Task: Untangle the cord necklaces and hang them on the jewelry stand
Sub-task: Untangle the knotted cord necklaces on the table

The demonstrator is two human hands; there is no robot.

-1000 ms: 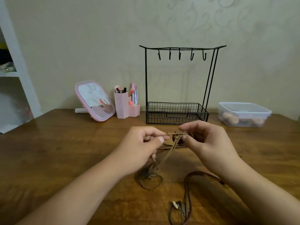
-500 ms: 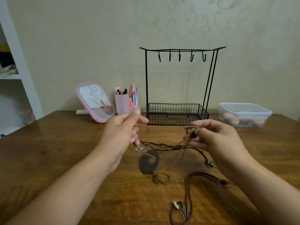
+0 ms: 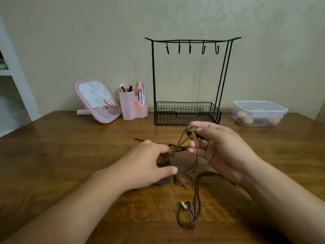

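A brown wooden table (image 3: 52, 155) carries everything. Along its far edge, left to right, stand a tilted pink mirror (image 3: 97, 101), a pink organizer (image 3: 131, 107) with cosmetics, a black wire stand (image 3: 188, 112) with a basket base, and a lidded clear box (image 3: 258, 113). Nearer, cord necklaces (image 3: 191, 206) lie tangled on the wood, and a dark cord (image 3: 177, 147) stretches across the middle.

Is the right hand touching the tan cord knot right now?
Touching. The head view shows the right hand pinching the tan cord knot between thumb and fingertips, above the table.
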